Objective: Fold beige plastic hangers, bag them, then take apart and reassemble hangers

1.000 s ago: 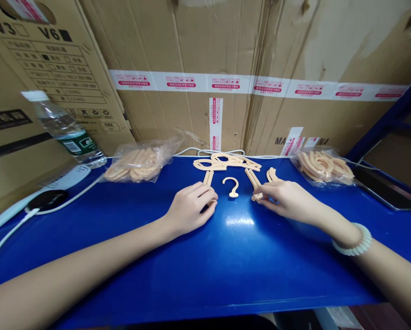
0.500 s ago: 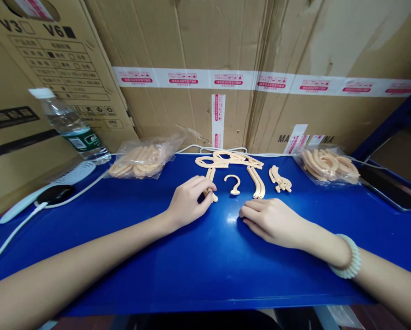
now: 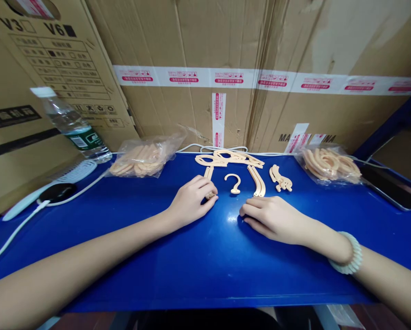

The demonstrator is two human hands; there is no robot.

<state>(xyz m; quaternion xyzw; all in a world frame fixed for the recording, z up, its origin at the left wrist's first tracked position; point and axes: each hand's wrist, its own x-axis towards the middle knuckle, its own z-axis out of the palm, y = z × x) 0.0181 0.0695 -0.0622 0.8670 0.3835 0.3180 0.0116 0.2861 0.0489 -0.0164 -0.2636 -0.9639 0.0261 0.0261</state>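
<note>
The left hand (image 3: 192, 200) arches, fingers half-curled over some strips (image 3: 208, 172); I can't tell if it grips them. The right hand (image 3: 274, 218) rests loosely curled on the table (image 3: 191, 270), underside hidden; curved strips (image 3: 257, 182) lie at its eleven o'clock. Between, toward twelve, sits a hook (image 3: 238, 185).

Reads V3 (image 3: 11, 24) and V6 (image 3: 55, 30) on the printed carton (image 3: 64, 59) at ten o'clock, above a recycling sign (image 3: 111, 108). Shows MA (image 3: 284, 137) and NA (image 3: 330, 138) on the big carton (image 3: 240, 112) near three; bears illegible red print (image 3: 188, 79) on white tape (image 3: 162, 76) at twelve.
</note>
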